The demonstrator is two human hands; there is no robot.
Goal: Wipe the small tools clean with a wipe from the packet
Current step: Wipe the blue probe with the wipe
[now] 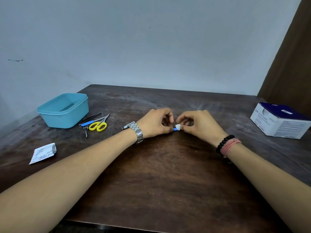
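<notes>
Where the two hands meet over the middle of the dark wooden table, a small blue-handled tool noted, only a short blue stub showing between them. Left hand: fingers curled, thumb and fingertips pinched on the blue stub; metal wristwatch on the wrist. Right hand: fingers curled, thumb and forefinger clamped on a small folded white wipe pressed against the end of the tool. Working end of the tool hidden by wipe and fingers; type cannot be told. Black bead bracelet and pink thread band on the right wrist.

Left of the hands, well apart from them, a cluster of small tools lying flat: yellow-handled scissors, blades pointing far and right; black tweezers just beyond; a blue-handled pick between the two; a small metal item at the near edge of the cluster, too small to identify. Just beside the cluster, to its far left, an open light-blue plastic tub, upright, contents not discernible.

Near left of the table: a torn white wipe packet lying flat, printed, opened at its right end. Far right edge: a white and dark blue swab box, lettering too blurred to read in full. Pale wall behind; brown curtain at far right.
</notes>
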